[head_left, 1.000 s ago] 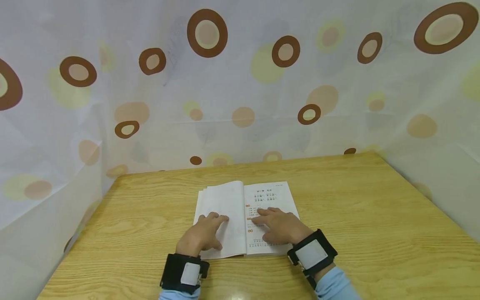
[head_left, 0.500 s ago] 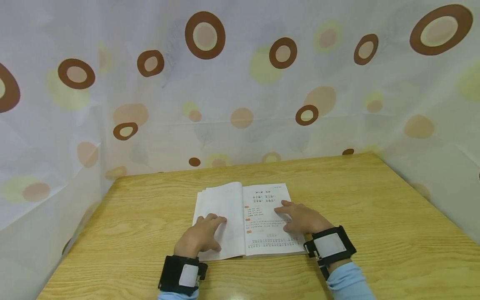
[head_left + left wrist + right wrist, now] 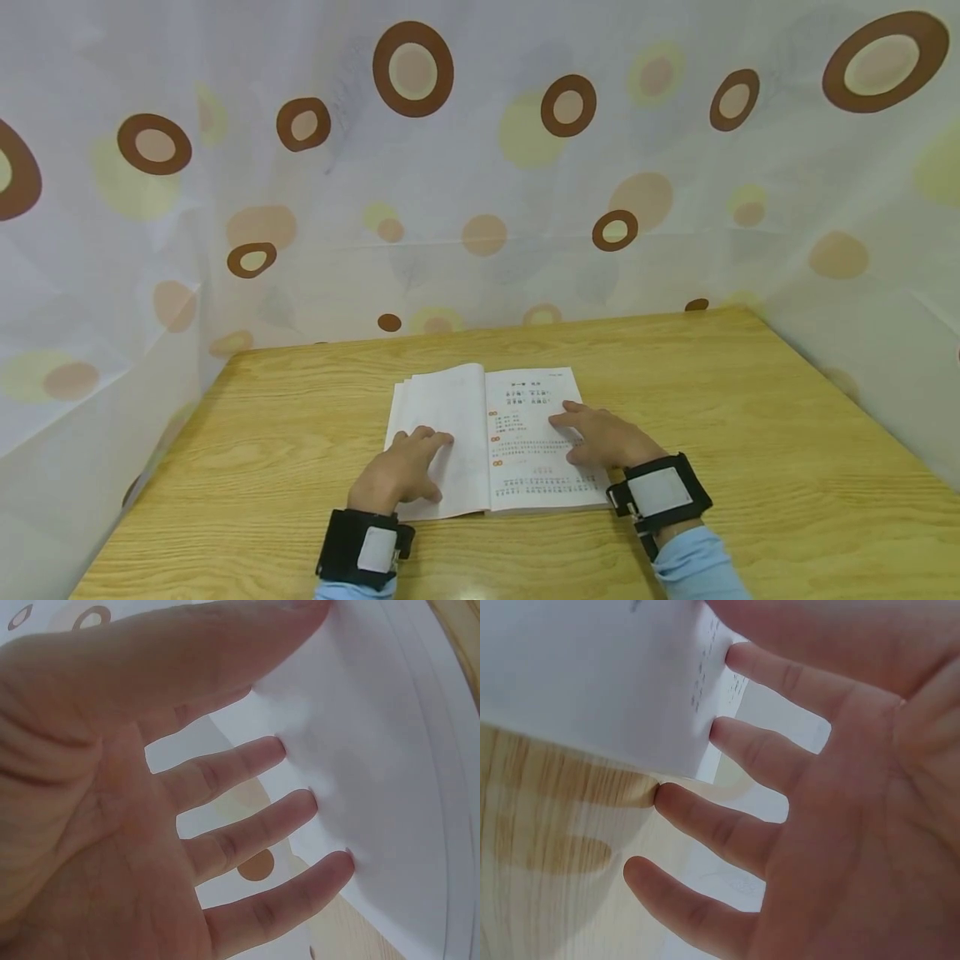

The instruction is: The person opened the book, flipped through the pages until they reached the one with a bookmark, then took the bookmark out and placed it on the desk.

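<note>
An open book [image 3: 457, 400] lies on the wooden table, its left page blank and its right page [image 3: 525, 492] printed with text and small orange marks. The left hand [image 3: 397, 471] rests on the blank page, fingers spread; in the left wrist view its fingertips [image 3: 300, 801] touch the white paper. On the book's right edge lies the right hand [image 3: 607, 437], also with spread fingers. In the right wrist view, two fingertips [image 3: 718, 729] touch the page and the others reach past its edge over the table. Neither hand grips anything.
The wooden table [image 3: 750, 433] extends around the book on all sides. A pale cloth [image 3: 480, 167] with brown, peach and yellow circles hangs behind and at both sides. Each wrist wears a black strap [image 3: 660, 493] with a white patch.
The right hand has slid right from the middle of the printed page to its outer edge, uncovering the text. Over the last half second both hands have stayed still.
</note>
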A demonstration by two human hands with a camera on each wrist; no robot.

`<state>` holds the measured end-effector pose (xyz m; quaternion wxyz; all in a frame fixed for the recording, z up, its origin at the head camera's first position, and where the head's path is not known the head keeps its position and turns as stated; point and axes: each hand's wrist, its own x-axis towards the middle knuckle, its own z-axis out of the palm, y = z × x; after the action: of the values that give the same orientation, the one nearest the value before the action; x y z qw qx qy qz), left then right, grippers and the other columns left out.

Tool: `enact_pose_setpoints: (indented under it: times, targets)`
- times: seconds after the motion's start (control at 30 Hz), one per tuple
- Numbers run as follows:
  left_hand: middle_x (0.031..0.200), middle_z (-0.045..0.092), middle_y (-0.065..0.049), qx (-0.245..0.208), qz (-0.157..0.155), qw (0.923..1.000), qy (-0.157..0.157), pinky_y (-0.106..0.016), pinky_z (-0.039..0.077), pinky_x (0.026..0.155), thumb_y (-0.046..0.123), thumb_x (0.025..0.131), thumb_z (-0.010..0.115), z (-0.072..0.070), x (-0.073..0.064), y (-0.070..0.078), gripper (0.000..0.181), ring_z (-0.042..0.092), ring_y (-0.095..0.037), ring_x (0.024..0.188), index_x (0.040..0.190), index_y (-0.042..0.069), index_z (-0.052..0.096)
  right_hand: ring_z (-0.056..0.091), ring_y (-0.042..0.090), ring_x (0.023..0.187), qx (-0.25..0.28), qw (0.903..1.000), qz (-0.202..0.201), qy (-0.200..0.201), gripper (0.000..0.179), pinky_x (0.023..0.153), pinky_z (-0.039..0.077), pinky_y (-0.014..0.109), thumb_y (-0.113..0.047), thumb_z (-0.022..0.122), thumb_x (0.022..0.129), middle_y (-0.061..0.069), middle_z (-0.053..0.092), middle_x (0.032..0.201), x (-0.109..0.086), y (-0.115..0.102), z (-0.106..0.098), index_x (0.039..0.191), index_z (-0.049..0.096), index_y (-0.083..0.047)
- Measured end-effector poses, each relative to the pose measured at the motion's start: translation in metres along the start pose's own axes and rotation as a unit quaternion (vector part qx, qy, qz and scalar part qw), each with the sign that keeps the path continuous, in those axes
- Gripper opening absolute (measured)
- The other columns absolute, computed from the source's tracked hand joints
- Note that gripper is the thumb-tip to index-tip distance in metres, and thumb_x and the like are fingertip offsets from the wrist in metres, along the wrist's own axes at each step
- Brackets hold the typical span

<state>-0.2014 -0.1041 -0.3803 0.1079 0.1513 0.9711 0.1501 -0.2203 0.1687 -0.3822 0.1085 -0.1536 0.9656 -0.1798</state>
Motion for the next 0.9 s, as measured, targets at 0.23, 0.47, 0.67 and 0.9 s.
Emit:
enact_pose_setpoints:
  times: [0.23, 0.47, 0.67, 0.9]
  targets:
    - [0.127, 0.048, -0.010, 0.008, 0.001, 1.0000, 0.001, -0.042, 0.050, 0.072, 0.014, 0.060, 0.082, -0.0006, 0.0001, -0.0001, 0.071, 0.043, -0.031, 0.103, 0.124, 0.015, 0.053, 0.028, 0.045, 0.121, 0.006, 1.0000, 0.004, 0.004, 0.051, 0.094, 0.031, 0.062, -0.010, 0.066, 0.075, 0.018, 0.033, 0.140, 0.0018, 0.0002, 0.0015, 0.125, 0.054, -0.011]
    - [0.127, 0.048, -0.010, 0.017, 0.002, 0.9999, 0.002, -0.042, 0.050, 0.073, 0.014, 0.060, 0.082, -0.0001, 0.0017, -0.0007, 0.070, 0.043, -0.031, 0.103, 0.124, 0.015, 0.053, 0.027, 0.045, 0.121, 0.012, 0.9999, 0.003, 0.006, 0.052, 0.094, 0.031, 0.062, -0.010, 0.067, 0.075, 0.018, 0.032, 0.141, 0.0020, 0.0010, 0.0016, 0.125, 0.053, -0.010]
    - [0.127, 0.048, -0.010, 0.014, 0.002, 0.9999, 0.004, -0.043, 0.050, 0.074, 0.013, 0.060, 0.082, 0.0002, 0.0015, -0.0003, 0.071, 0.043, -0.031, 0.103, 0.124, 0.015, 0.053, 0.019, 0.049, 0.123, -0.001, 0.9998, 0.021, 0.004, 0.070, 0.099, 0.024, 0.061, -0.015, 0.067, 0.076, 0.028, 0.023, 0.141, 0.0020, 0.0033, 0.0005, 0.133, 0.034, 0.007]
    - [0.126, 0.048, -0.010, 0.010, 0.001, 0.9999, 0.003, -0.043, 0.050, 0.072, 0.013, 0.059, 0.082, -0.0008, -0.0001, 0.0017, 0.071, 0.043, -0.031, 0.102, 0.124, 0.015, 0.053, 0.019, 0.052, 0.120, 0.013, 0.9980, 0.062, 0.006, 0.081, 0.097, 0.026, 0.062, -0.022, 0.070, 0.073, 0.035, 0.020, 0.138, 0.0034, 0.0070, 0.0010, 0.130, 0.028, 0.016]
